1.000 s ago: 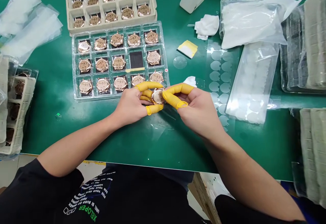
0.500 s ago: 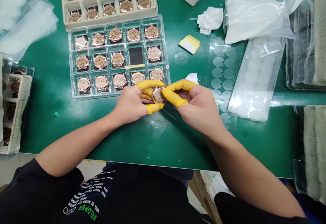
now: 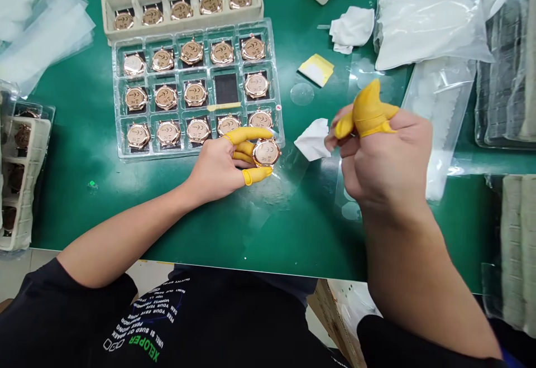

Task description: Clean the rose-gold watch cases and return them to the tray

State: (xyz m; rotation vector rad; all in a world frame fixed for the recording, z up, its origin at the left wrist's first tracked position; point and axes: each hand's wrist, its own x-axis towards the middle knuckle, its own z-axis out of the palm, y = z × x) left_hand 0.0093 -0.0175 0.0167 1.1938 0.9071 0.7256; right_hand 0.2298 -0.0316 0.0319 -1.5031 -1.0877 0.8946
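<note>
The left hand (image 3: 215, 167) pinches the rose-gold watch case (image 3: 266, 152) by its rim in yellow finger cots (image 3: 251, 132), its face bare, just beside the clear plastic tray (image 3: 272, 49), while the right hand (image 3: 381, 156) curls its fingers together, holding what I can't tell.

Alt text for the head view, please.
The left hand, in yellow finger cots, holds a rose-gold watch beside a clear tray of similar watches; the right hand is raised above the green table.
</note>
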